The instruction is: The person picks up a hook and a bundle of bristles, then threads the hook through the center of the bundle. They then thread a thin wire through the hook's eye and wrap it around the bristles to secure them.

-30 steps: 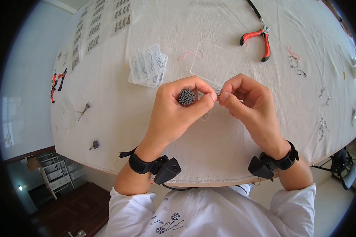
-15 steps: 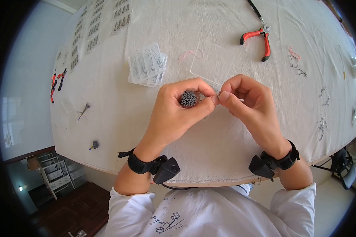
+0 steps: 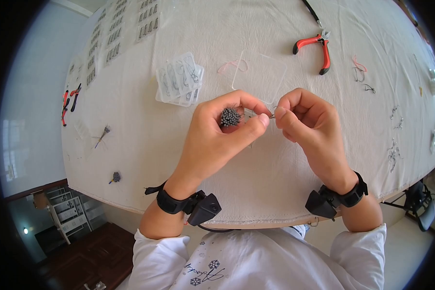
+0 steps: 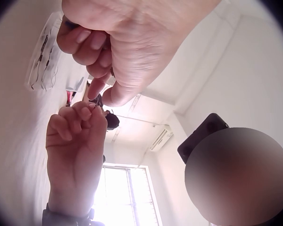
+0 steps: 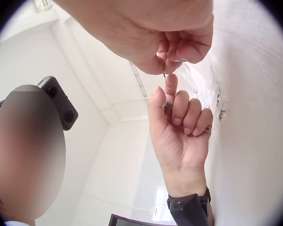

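In the head view, the left hand curls round a bundle of thin pieces with grey round tips, held upright in the palm. Its thumb and index fingertips are slightly parted. The right hand pinches a small dark metal piece between thumb and index finger, close beside the left fingertips. In the right wrist view, that small piece sticks out of the right fingertips just above the left index finger. What exactly it is, I cannot tell.
Clear cases of hooks lie beyond the left hand, with a clear lid and pink cord nearby. Red-handled pliers lie farther back. Small wire pieces are at the right; more pliers and a small bundle are at the left.
The right hand has shifted slightly right and up with the small piece, and a narrow gap now separates the fingertips of both hands. The left index finger and thumb have parted a little.
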The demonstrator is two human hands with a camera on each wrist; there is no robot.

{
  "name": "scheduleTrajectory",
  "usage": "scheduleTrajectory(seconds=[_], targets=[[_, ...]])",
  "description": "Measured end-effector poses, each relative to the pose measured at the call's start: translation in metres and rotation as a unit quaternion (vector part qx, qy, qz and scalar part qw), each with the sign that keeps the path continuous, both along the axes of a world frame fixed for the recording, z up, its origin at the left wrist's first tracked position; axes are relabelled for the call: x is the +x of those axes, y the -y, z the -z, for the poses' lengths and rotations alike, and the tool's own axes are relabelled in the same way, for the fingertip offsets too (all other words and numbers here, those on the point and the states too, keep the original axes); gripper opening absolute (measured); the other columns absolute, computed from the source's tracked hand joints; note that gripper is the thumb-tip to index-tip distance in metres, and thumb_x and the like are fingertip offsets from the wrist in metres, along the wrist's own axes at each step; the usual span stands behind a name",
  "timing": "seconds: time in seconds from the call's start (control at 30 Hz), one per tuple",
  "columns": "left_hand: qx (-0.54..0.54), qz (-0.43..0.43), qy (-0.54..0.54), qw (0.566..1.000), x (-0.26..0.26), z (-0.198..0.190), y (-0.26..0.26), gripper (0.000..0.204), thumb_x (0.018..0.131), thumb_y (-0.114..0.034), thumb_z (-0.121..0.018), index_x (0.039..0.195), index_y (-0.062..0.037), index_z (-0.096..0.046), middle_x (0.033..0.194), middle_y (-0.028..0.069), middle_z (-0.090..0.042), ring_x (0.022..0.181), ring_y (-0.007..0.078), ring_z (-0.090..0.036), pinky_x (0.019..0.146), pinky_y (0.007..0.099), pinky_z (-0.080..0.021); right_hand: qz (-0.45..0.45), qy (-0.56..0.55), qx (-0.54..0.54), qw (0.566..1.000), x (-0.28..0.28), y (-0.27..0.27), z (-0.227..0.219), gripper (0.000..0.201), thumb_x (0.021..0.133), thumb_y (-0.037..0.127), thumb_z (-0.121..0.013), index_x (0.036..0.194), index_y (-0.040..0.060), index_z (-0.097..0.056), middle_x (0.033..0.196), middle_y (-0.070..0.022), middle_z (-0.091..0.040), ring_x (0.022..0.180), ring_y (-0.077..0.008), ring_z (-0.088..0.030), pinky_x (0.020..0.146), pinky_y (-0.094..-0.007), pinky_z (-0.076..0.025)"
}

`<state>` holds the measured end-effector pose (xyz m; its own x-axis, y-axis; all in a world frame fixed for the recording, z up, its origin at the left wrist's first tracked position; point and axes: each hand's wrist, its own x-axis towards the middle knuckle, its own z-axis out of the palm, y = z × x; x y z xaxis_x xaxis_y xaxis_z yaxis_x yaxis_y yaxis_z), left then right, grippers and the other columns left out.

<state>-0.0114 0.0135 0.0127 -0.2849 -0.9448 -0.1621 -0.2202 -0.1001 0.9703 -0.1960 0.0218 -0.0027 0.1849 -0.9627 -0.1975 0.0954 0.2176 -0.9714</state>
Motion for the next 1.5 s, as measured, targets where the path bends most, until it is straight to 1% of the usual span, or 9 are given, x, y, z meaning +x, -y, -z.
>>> scheduleTrajectory(seconds=[0.17,0.47,0.83,0.93,1.03,1.17,1.27,1.37,1.5], targets=[[0.016,-0.003,-0.026,1.000,-0.002,0.007,-0.001,0.009,0.084,-0.009,-0.065,0.083,-0.0006,-0.065,0.072,-0.0063,-0.051,0.067,0.0013,-0.040,0.060,0.0179,-0.035,-0.018,-0.005,-0.004,1.000,0.001,-0.001,-0.001,0.009,0.088,0.007,-0.063,0.088,-0.0007,-0.060,0.081,0.0016,-0.060,0.074,-0.0015,-0.054,0.065,-0.0172,-0.045],[-0.014,-0.020,-0.040,0.999,0.000,0.009,0.000,0.007,0.084,-0.007,-0.066,0.081,-0.0012,-0.065,0.074,-0.0059,-0.055,0.068,0.0019,-0.040,0.062,0.0172,-0.034,-0.026,-0.019,0.003,0.999,0.002,0.000,-0.005,0.009,0.088,0.007,-0.063,0.091,-0.0018,-0.062,0.084,-0.0008,-0.063,0.079,-0.0042,-0.058,0.069,-0.0197,-0.049],[-0.076,-0.006,0.044,0.996,0.001,0.012,-0.001,0.003,0.084,-0.005,-0.067,0.082,-0.0020,-0.066,0.071,-0.0066,-0.056,0.062,0.0006,-0.040,0.056,0.0164,-0.033,-0.020,-0.025,-0.006,0.999,0.000,0.000,-0.002,0.009,0.088,0.007,-0.064,0.090,-0.0018,-0.062,0.082,-0.0007,-0.064,0.078,-0.0037,-0.059,0.069,-0.0190,-0.049],[-0.102,-0.004,0.064,0.993,0.000,0.014,-0.002,0.002,0.083,-0.004,-0.067,0.082,-0.0025,-0.066,0.068,-0.0072,-0.054,0.060,-0.0001,-0.039,0.054,0.0164,-0.032,-0.013,-0.045,-0.055,0.997,0.003,-0.001,0.005,0.008,0.087,0.006,-0.064,0.089,-0.0015,-0.062,0.082,-0.0006,-0.064,0.076,-0.0031,-0.058,0.068,-0.0180,-0.048],[-0.100,-0.008,0.062,0.993,-0.002,0.012,-0.003,0.003,0.081,-0.004,-0.069,0.083,-0.0035,-0.067,0.064,-0.0078,-0.052,0.057,-0.0006,-0.038,0.052,0.0165,-0.030,-0.001,-0.040,-0.060,0.997,0.003,-0.002,0.006,0.008,0.087,0.006,-0.064,0.089,-0.0015,-0.062,0.080,-0.0005,-0.064,0.074,-0.0027,-0.058,0.066,-0.0175,-0.048],[-0.105,-0.003,0.067,0.992,-0.002,0.004,-0.002,0.008,0.078,-0.002,-0.072,0.083,-0.0046,-0.067,0.061,-0.0077,-0.048,0.055,-0.0011,-0.037,0.050,0.0165,-0.028,-0.003,-0.017,-0.011,1.000,0.001,-0.001,0.000,0.008,0.087,0.006,-0.064,0.088,-0.0019,-0.061,0.080,-0.0013,-0.064,0.074,-0.0031,-0.058,0.065,-0.0171,-0.047],[-0.163,-0.017,0.104,0.981,-0.006,0.010,-0.003,0.010,0.076,0.000,-0.073,0.082,-0.0045,-0.067,0.061,-0.0074,-0.049,0.054,-0.0011,-0.037,0.049,0.0167,-0.028,-0.004,0.001,0.006,1.000,0.000,0.000,0.000,0.008,0.088,0.006,-0.063,0.088,-0.0020,-0.060,0.081,-0.0019,-0.064,0.074,-0.0033,-0.058,0.065,-0.0169,-0.046],[-0.189,-0.026,0.093,0.977,-0.007,0.014,-0.003,0.010,0.076,0.000,-0.072,0.083,-0.0045,-0.067,0.063,-0.0071,-0.052,0.053,-0.0009,-0.037,0.049,0.0170,-0.028,-0.008,0.006,0.010,1.000,0.001,0.000,-0.002,0.008,0.088,0.006,-0.063,0.088,-0.0019,-0.060,0.081,-0.0021,-0.064,0.075,-0.0035,-0.059,0.065,-0.0168,-0.046],[-0.170,-0.022,0.083,0.982,-0.006,0.013,-0.004,0.008,0.077,0.000,-0.071,0.083,-0.0041,-0.067,0.066,-0.0069,-0.056,0.053,-0.0004,-0.037,0.049,0.0171,-0.029,-0.010,0.003,0.003,1.000,0.001,0.000,-0.001,0.007,0.087,0.005,-0.063,0.088,-0.0018,-0.060,0.082,-0.0019,-0.064,0.076,-0.0035,-0.059,0.066,-0.0170,-0.046]])
